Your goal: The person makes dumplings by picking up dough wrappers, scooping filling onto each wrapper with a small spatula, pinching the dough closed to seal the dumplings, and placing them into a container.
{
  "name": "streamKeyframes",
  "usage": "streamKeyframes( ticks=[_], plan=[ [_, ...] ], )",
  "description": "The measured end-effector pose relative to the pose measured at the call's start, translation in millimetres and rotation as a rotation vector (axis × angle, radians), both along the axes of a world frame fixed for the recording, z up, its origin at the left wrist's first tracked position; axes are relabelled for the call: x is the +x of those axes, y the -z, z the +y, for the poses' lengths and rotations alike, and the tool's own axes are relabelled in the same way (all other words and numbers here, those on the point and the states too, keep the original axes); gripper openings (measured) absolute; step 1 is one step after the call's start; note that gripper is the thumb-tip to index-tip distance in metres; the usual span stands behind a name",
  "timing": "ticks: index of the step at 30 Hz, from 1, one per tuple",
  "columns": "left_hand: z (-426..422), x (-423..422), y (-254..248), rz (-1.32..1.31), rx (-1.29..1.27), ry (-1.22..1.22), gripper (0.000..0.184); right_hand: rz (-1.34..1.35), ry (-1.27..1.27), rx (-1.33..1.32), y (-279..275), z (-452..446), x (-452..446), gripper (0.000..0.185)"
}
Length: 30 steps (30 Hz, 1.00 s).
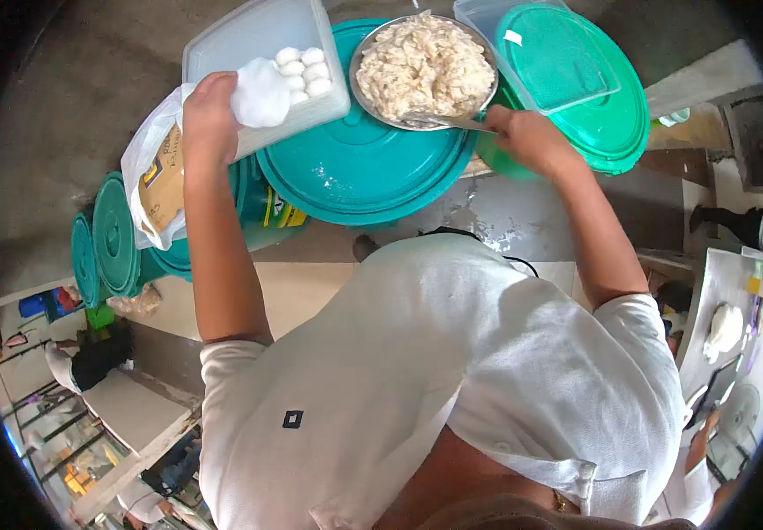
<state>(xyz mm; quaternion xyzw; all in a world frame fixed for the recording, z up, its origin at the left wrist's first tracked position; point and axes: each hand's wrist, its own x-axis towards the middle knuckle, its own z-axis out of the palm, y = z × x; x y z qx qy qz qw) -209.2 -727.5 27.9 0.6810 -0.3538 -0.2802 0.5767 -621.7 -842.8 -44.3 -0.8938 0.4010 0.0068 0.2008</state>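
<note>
1. L hand (pixel 212 106) pinches a thin, floppy white sheet (pixel 262 94) w/ its fingers.
2. Just right of that grip, small round white balls (pixel 304 72) sit in a clear plastic box (pixel 240 40). A crinkly white plastic bag (pixel 147 137) is to its left.
3. R hand (pixel 532 141) grips a long silver metal tool (pixel 454 122), fingers pressed tog. Its tip's in lumpy cream-coloured mix (pixel 426 66), left of that grip.
4. Round metal bowl (pixel 357 87) holds the mix, b/w both grips, on a big round teal plastic lid (pixel 364 181).

White short-sleeved shirt (pixel 373 353), 1 small black square outline (pixel 292 419).
</note>
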Motion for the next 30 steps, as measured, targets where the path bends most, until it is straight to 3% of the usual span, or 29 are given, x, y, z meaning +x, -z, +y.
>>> streamKeyframes(
  ticks=[1,3,7,9,11,12,14,16,20,22,23,25,26,28,30],
  plan=[
    [1.9,-15.1,-8.7,0.001,-0.001,0.007,0.028,-0.075,-0.058,-0.019,4.3,3.4,3.1,0.025],
    [9.0,-51.4,-22.6,0.612,-0.145,0.084,0.031,-0.015,-0.091,-0.075,3.4,11.2,6.8,0.029],
    [35.7,-78.6,-2.5,0.490,-0.076,0.164,0.025,0.046,-0.129,-0.146,-20.9,27.8,4.5,0.037],
    [48.9,-88.6,15.6,-0.365,0.184,0.273,0.022,0.038,-0.109,-0.199,-29.7,29.3,9.9,0.037],
    [50.2,-111.5,17.6,-0.555,0.378,0.463,0.027,0.030,-0.090,-0.254,-32.5,30.8,19.0,0.038],
    [52.3,-118.8,28.5,-0.709,0.256,0.512,0.032,0.054,-0.070,-0.233,-33.0,28.7,25.6,0.036],
    [53.2,-121.2,57.0,-0.777,0.241,0.486,0.034,0.078,-0.050,-0.214,-24.6,21.2,31.0,0.035],
    [51.5,-125.9,56.5,-0.941,0.310,0.454,0.036,0.099,-0.157,-0.162,-9.6,16.1,36.9,0.034],
    [53.8,-124.7,47.3,-0.970,0.304,0.422,0.035,0.160,-0.119,-0.119,-22.7,17.6,33.3,0.033],
    [47.6,-122.9,54.0,-0.689,0.149,0.307,0.022,0.100,-0.108,-0.099,-23.7,10.7,29.1,0.030],
    [42.9,-121.9,62.8,-0.689,0.150,0.306,0.022,0.100,-0.109,-0.099,-22.0,9.6,30.7,0.030],
    [30.9,-120.8,85.1,0.278,0.092,0.117,0.024,-0.019,-0.076,-0.172,-14.3,7.8,35.3,0.027],
    [26.4,-120.7,92.1,0.278,0.091,0.121,0.024,-0.018,-0.072,-0.174,-7.7,4.7,38.1,0.027],
    [20.2,-122.2,101.1,0.848,0.185,0.019,0.026,0.031,-0.180,-0.095,2.3,-0.4,43.8,0.028],
    [16.6,-128.1,111.7,0.894,0.204,0.042,0.028,0.035,-0.198,-0.126,1.2,-2.7,38.5,0.028]
  ],
)
